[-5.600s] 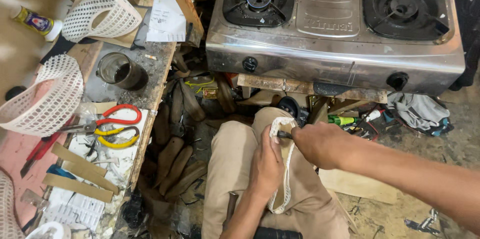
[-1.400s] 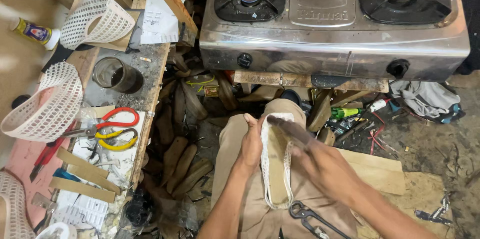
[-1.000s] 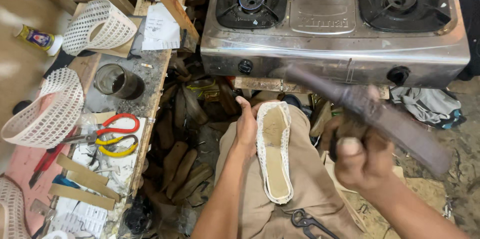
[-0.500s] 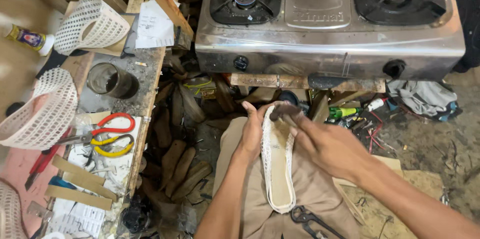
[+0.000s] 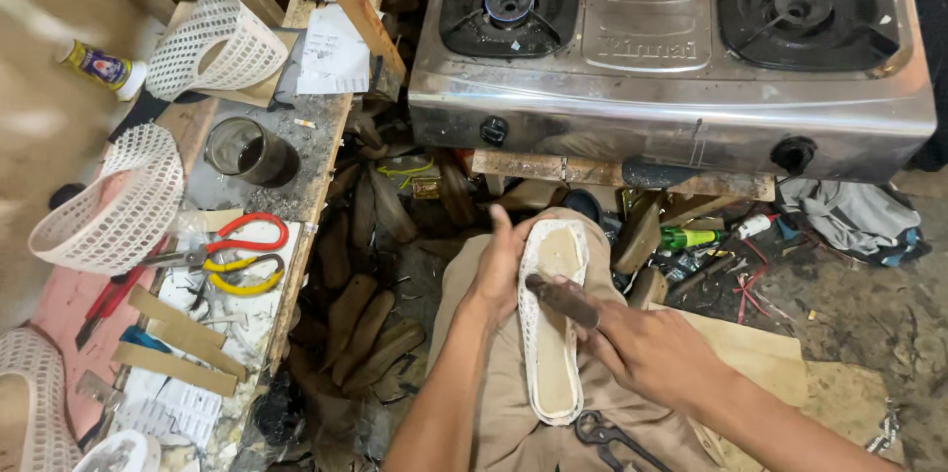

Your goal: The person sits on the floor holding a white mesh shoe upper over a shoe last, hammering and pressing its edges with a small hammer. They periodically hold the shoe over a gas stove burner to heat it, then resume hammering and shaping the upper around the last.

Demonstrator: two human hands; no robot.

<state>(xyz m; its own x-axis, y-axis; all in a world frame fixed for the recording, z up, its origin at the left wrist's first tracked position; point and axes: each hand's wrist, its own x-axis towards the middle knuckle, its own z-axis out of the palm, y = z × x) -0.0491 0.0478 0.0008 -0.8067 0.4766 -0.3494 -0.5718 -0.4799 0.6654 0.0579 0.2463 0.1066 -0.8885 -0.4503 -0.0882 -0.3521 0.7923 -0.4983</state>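
Cluttered workshop ground is seen from above, with a two-burner steel gas stove at the top and a worn wooden workbench on the left. On the bench, a white sheet of printed paper is lying near the upper edge, and a small bottle with a yellow label and a white cap is placed further left. A dark round tin is standing below the paper. Scissors with red handles are laid just beside scissors with yellow handles, and white mesh shoe uppers are spread around them. Strips of tan cardboard are lying lower on the bench.

A white woven shoe with a beige insole is rested sole-up on the person's knee, in beige trousers, at the middle of the view. It is held at its toe end by the left hand, whose fingers are closed around the edge and whose thumb is pointing upward. The right hand is closed around the handle of a dark hammer-like tool, whose head is touching the shoe's rim. Black pliers are lying on the lap just below the shoe. A green bottle is lying on the ground to the right.
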